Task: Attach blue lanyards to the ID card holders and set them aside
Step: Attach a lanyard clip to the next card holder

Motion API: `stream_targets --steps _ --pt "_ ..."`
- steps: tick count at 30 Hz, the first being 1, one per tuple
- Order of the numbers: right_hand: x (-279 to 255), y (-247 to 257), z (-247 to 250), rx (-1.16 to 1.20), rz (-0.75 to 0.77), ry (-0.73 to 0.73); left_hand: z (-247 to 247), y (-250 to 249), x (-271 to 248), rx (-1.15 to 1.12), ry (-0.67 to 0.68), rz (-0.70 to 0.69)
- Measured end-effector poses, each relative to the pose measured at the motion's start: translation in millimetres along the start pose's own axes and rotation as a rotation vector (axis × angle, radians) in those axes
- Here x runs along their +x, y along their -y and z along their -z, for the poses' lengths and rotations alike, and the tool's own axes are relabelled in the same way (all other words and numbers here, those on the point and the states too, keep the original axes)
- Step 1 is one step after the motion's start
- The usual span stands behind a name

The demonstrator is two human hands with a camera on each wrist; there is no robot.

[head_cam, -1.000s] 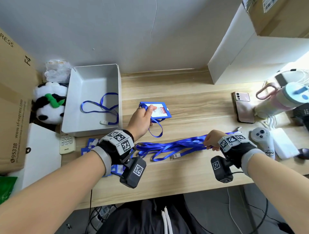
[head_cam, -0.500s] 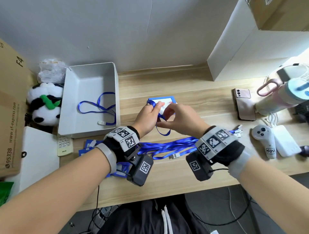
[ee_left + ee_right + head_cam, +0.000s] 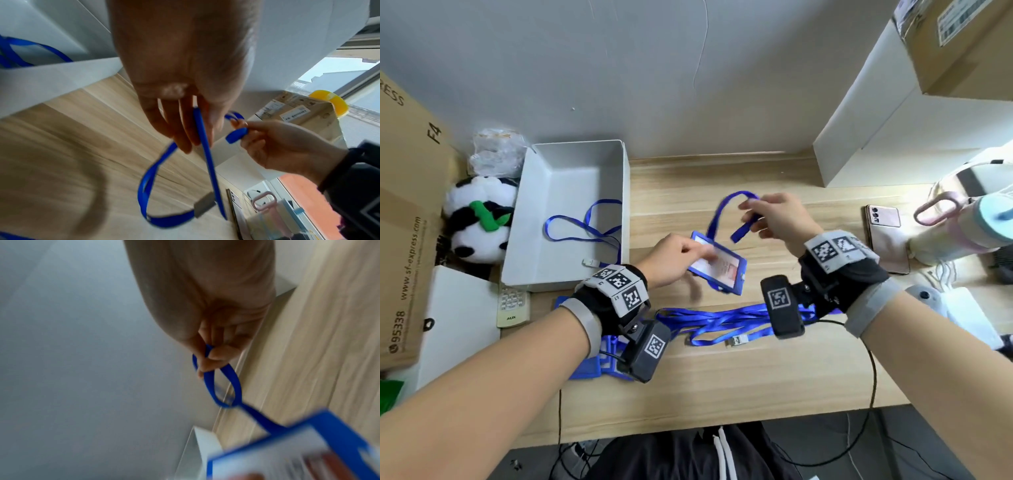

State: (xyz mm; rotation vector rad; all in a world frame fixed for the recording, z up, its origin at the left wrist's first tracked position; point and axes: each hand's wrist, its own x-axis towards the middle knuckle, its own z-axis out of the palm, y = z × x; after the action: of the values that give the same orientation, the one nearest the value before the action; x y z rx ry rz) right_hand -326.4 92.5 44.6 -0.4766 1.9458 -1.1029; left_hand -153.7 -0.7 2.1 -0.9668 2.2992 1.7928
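left wrist view shows metal clip (image 3: 204,205) (head view hides it), right hand (image 3: 779,219) pinching lanyard (image 3: 726,209)

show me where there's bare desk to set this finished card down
Free: the desk strip along the wall, between the white tray and the big white box; also the front edge below the lanyard pile. Crowded: the right end by the phone and bottle, and the left front, where spare holders lie.
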Motion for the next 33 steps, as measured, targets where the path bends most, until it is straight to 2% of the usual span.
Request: stream_targets --steps 3,6,9,13,18,22,27,30,33 --pt "21.7 -5.5 31.9 0.161 -0.074 -0.201 12.4 1.5 -1.5 0.013 -0.065 -0.029" --pt "39.7 -16.8 64.8 0.227 -0.105 -0.367 23.8 7.4 7.5 -0.138 -0.315 0.042" --pt "57.8 -30.2 97.6 0.131 -0.125 -0.530 32.9 15.4 27.5 -0.169 -0.484 0.140" --pt "75.9 -50.7 136.0 -0.120 -0.191 -0.635 38.4 21.2 51.2 -0.102 -0.555 0.262" --pt "102.2 -92.2 162.8 -0.308 -0.270 -0.639 38.9 26.7 77.5 0.064 -0.580 0.400" --pt "122.5 -111.6 165.3 -0.392 -0.315 -0.612 38.2 28.7 90.7 0.325 -0.574 0.522" --pt "135.7 -115.0 162.7 -0.604 -0.307 -0.511 29.2 29.5 107.8 0.346 -0.590 0.626" --pt "144.0 -119.6 156.6 -0.682 -0.237 -0.405 18.9 31.0 112.7 0.353 -0.630 0.650" --pt "147.3 -127.7 146.7 -0.736 -0.182 -0.412 9.8 36.3 116.3 0.466 -0.509 0.587"
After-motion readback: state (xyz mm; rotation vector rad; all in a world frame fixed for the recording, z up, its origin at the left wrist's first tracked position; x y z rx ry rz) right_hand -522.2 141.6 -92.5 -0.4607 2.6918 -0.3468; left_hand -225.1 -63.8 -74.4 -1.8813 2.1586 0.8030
